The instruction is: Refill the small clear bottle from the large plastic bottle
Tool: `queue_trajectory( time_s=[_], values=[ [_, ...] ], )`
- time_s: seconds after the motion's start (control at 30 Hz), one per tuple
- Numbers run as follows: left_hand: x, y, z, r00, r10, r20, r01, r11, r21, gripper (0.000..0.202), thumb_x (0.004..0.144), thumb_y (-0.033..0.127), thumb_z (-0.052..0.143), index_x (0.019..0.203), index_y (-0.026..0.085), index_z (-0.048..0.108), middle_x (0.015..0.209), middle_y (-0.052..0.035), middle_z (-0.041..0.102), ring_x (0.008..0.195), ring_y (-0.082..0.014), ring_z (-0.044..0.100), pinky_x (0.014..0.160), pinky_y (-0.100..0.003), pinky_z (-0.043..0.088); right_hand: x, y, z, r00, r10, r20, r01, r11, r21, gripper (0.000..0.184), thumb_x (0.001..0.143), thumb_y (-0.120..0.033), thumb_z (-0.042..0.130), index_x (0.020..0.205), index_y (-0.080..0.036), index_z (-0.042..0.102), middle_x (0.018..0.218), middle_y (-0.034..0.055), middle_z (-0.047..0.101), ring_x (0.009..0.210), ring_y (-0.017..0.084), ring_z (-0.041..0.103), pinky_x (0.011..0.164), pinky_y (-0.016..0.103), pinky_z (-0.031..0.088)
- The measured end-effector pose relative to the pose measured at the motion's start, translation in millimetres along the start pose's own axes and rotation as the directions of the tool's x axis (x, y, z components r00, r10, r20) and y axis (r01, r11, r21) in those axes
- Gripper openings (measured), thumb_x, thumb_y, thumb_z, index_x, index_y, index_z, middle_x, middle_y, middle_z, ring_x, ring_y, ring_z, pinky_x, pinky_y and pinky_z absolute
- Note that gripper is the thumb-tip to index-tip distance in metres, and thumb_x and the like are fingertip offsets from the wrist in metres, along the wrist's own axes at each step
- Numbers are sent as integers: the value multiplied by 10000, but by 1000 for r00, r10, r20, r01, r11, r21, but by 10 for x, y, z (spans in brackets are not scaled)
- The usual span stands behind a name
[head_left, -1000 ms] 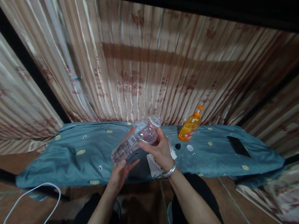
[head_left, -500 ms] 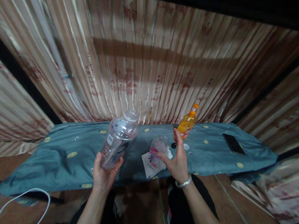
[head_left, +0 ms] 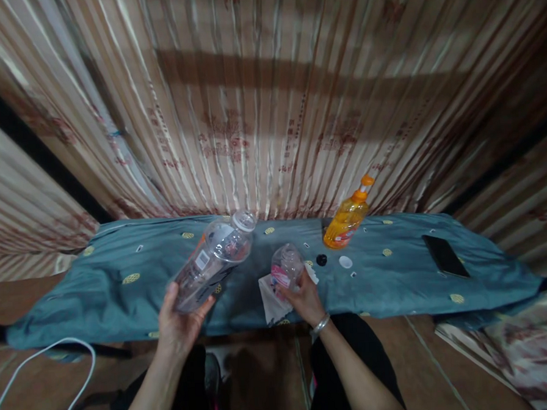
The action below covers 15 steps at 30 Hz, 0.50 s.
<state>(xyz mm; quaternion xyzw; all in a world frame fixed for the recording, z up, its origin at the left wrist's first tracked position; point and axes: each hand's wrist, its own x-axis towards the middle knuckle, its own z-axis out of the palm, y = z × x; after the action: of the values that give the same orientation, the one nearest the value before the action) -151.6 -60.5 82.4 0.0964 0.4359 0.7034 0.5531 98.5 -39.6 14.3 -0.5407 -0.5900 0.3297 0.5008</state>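
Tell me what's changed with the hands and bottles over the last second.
The right hand let go of the big clear bottle and took hold of the small clear bottle. The big bottle moved left and is now held by the left hand alone. The orange bottle, phone, black cap and white disc stayed put.

Looks like a home. Shows in patterned curtains hung behind a cloth-covered table, and in brown floor tiles underneath.
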Motion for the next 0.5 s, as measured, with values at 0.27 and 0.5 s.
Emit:
queue_trajectory(
  time_s=[0.27,0.5],
  values=[
    [17,-90,-76,1000,0,1,0,998,68,371,614,283,739,963,204,642,859,-56,722,743,-227,678,551,-335,590,34,-79,-89,991,39,-131,-52,993,-103,512,696,-457,706,1077,-140,575,944,120,711,867,298,687,786,437,562],
    [42,-67,-123,1000,14,13,-16,989,146,432,592,295,752,1001,213,642,902,-65,722,809,-255,689,563,-336,591,48,-75,-69,994,-85,-63,66,963,-263,518,729,-410,689,1158,-157,547,1032,114,698,947,295,683,830,412,562]
  ],
)
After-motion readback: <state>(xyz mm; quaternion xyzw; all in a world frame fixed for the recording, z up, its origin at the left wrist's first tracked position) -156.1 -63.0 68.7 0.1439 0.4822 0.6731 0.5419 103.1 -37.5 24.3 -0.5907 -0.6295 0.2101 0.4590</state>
